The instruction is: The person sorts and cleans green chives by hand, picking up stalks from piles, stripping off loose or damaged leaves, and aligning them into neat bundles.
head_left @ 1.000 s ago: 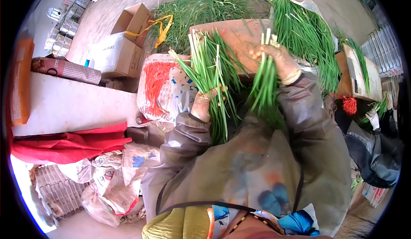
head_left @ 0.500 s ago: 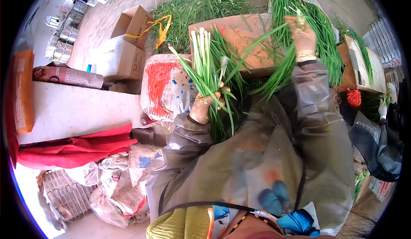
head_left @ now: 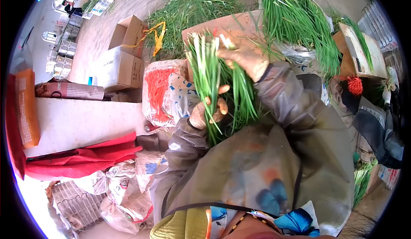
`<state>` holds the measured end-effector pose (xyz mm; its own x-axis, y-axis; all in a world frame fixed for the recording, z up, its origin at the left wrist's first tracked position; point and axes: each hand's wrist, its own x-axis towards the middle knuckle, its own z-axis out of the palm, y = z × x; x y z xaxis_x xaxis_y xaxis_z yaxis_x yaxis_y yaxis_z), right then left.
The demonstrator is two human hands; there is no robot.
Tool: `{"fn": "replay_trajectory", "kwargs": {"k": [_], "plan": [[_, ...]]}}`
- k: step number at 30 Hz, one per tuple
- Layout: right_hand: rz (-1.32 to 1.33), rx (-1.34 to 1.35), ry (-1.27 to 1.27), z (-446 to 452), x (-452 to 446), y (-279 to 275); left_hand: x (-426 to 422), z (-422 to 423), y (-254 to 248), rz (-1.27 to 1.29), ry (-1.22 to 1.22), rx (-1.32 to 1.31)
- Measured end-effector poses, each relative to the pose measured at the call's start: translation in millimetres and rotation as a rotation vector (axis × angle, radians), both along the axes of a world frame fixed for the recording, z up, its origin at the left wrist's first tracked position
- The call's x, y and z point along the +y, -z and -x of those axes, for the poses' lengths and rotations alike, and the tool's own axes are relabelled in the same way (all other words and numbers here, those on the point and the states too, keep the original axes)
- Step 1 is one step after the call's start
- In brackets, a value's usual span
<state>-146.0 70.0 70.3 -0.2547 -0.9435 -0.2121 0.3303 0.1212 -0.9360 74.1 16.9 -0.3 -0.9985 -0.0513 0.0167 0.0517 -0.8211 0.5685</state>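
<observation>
My left hand is wrapped round a bunch of long green stalks with white ends pointing up. Beside it, my right hand grips more green stalks near their white ends, and their leaves hang down over my lap. The two bunches are side by side and touch. Behind them lies a brown board with loose leaves on it. To its right is a large pile of green stalks. A white bag with red ties stands left of my left hand.
Loose greens lie on the floor beyond the board. At the left are an open cardboard box, a white tabletop and red cloth. At the right edge, a co-worker's gloved hand shows.
My right hand went out to the pile at the right, then came back left with stalks against the bunch in my left hand. The view has shifted slightly.
</observation>
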Motion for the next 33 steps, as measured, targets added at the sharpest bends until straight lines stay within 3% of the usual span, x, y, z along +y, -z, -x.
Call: {"fn": "replay_trajectory", "kwargs": {"k": [2,3,4,6,9,12,14,15,16,18,24,26,28,31,33], "plan": [[0.146,-0.047,0.163,-18.6,-9.5,11.9,10.6,-1.2,-7.1,0.079,-0.118,-0.12],[0.089,-0.048,0.162,-16.6,-10.9,16.8,16.5,-1.4,-17.8,0.191,-0.282,-0.262],[0.031,-0.047,0.16,-13.0,-11.6,20.2,4.8,-9.3,-3.5,0.112,-0.168,-0.217],[0.081,-0.145,0.17,-12.9,-4.2,31.5,4.4,-8.3,-3.9,0.124,-0.298,-0.21],[0.073,-0.203,0.194,-7.3,-0.7,41.9,8.9,-8.4,6.9,0.128,-0.307,-0.245],[0.101,-0.336,0.344,9.8,6.1,35.2,11.4,-6.7,14.1,0.113,-0.325,-0.27],[0.182,-0.234,0.483,34.9,3.0,58.3,11.5,-7.3,10.5,0.174,-0.373,-0.281],[0.049,-0.373,0.547,22.1,10.7,34.7,13.7,-6.7,10.5,0.19,-0.455,-0.328],[0.047,-0.369,0.548,18.1,13.2,36.8,13.6,-5.9,9.6,0.187,-0.455,-0.326],[-0.041,-0.207,0.319,14.0,18.0,42.5,14.8,-3.0,6.9,0.258,-0.475,-0.346],[-0.034,-0.081,0.191,6.7,4.6,30.0,15.4,-1.4,9.9,0.26,-0.369,-0.307],[-0.036,0.132,0.253,4.1,5.2,28.1,13.8,-3.4,10.5,0.123,-0.349,-0.333],[0.071,0.079,0.258,4.7,4.7,36.2,17.4,2.8,-8.8,0.145,-0.38,-0.29],[0.036,-0.335,0.116,12.1,6.6,32.8,21.6,-0.3,-1.5,-0.009,-0.378,-0.331],[0.091,-0.236,0.119,13.8,4.5,35.2,23.0,1.3,-3.4,0.005,-0.39,-0.314]]}}
